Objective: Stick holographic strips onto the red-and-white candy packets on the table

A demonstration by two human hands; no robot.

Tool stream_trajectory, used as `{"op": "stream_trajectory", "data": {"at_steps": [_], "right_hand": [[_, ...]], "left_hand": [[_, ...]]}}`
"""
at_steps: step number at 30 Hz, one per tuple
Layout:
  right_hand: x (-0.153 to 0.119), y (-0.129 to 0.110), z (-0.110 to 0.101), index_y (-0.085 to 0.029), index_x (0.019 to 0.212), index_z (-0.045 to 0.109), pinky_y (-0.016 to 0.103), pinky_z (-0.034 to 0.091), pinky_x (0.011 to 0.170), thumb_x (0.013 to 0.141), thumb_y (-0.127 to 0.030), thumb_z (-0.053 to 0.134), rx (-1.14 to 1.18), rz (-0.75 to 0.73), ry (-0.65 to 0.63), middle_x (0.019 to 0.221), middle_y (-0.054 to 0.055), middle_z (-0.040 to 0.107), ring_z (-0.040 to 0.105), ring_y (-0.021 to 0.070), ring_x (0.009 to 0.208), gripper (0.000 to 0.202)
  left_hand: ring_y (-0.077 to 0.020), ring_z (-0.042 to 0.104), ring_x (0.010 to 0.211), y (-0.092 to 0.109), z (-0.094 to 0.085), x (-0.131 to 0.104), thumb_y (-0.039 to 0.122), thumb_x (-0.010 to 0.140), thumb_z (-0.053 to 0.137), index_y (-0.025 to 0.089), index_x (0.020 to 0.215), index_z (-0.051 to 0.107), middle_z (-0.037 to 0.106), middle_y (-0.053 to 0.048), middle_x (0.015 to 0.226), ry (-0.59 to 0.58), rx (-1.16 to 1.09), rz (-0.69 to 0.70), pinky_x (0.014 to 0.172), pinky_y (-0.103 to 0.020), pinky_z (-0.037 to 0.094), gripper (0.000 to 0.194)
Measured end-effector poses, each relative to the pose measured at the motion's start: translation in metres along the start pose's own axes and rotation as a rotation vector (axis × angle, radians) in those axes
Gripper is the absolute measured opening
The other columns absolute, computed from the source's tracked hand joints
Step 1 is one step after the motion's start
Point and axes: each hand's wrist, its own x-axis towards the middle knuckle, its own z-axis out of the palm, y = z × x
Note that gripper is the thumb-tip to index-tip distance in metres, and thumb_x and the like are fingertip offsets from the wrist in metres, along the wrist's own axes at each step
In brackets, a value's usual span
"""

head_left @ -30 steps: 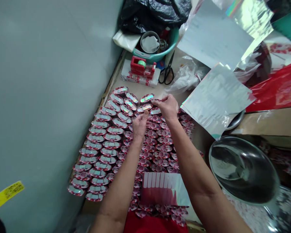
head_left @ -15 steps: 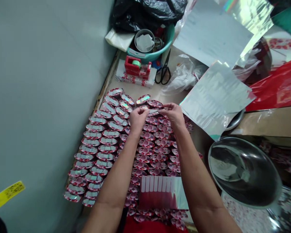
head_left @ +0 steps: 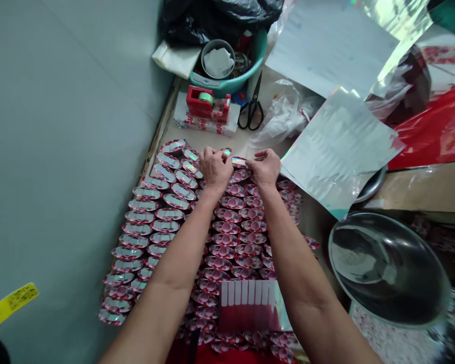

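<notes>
Between my two hands a silver sticker strip (head_left: 238, 162) lies along the top of one oval red-patterned pack, near the far end of the rows. My left hand (head_left: 216, 169) is closed at the strip's left end, its fingers curled and partly hidden. The right end is pinched by my right hand (head_left: 266, 167). Nearer to me stand packs with bare pink round centres (head_left: 227, 227). Packs on the left (head_left: 167, 226) carry silver strips across their tops. Below my wrists a sticker sheet (head_left: 254, 316) with several strips rests on the packs.
Beyond the rows are a red tape dispenser (head_left: 207, 105), black scissors (head_left: 253, 108), a turquoise basin (head_left: 246, 81) and a crumpled plastic bag (head_left: 282, 114). Silver sheets (head_left: 337, 151) and a large metal bowl (head_left: 389, 268) lie to the right. A wall (head_left: 68, 151) borders the left.
The strip, held up between both hands before, now lies against an oval pack's top. My hands have shifted slightly away from me, and the view has turned a little.
</notes>
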Motion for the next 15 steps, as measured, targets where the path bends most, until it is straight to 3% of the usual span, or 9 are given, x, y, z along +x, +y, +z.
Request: {"op": "stream_trajectory", "data": {"at_steps": [7, 11, 15], "right_hand": [[0.001, -0.002, 0.005, -0.024, 0.093, 0.056, 0.042, 0.053, 0.088, 0.07, -0.026, 0.075, -0.172, -0.03, 0.001, 0.085, 0.002, 0.069, 0.068, 0.0267, 0.087, 0.029], [0.007, 0.012, 0.004, -0.025, 0.105, 0.051, 0.046, 0.053, 0.091, 0.078, -0.046, 0.077, -0.219, -0.09, 0.029, 0.104, 0.008, 0.067, 0.066, 0.0284, 0.097, 0.044], [0.015, 0.025, 0.012, -0.023, 0.104, 0.051, 0.05, 0.052, 0.095, 0.089, -0.063, 0.067, -0.104, -0.16, -0.06, 0.108, 0.008, 0.065, 0.064, 0.0292, 0.106, 0.046]], "left_hand": [[-0.0352, 0.052, 0.124, 0.003, -0.001, 0.0, 0.036, 0.091, 0.07, 0.022, 0.096, 0.071, 0.059, -0.013, 0.124, -0.015, 0.069, -0.019, 0.105, -0.052, 0.045, 0.015], [-0.0398, 0.049, 0.132, 0.005, -0.003, 0.009, 0.05, 0.081, 0.083, 0.021, 0.121, 0.061, 0.054, -0.017, 0.136, 0.019, 0.105, -0.145, 0.11, -0.057, 0.044, 0.054], [-0.0412, 0.045, 0.137, 0.008, -0.004, 0.024, 0.052, 0.085, 0.081, 0.02, 0.114, 0.062, 0.053, -0.016, 0.139, -0.024, 0.097, -0.1, 0.111, -0.058, 0.042, 0.047]]}}
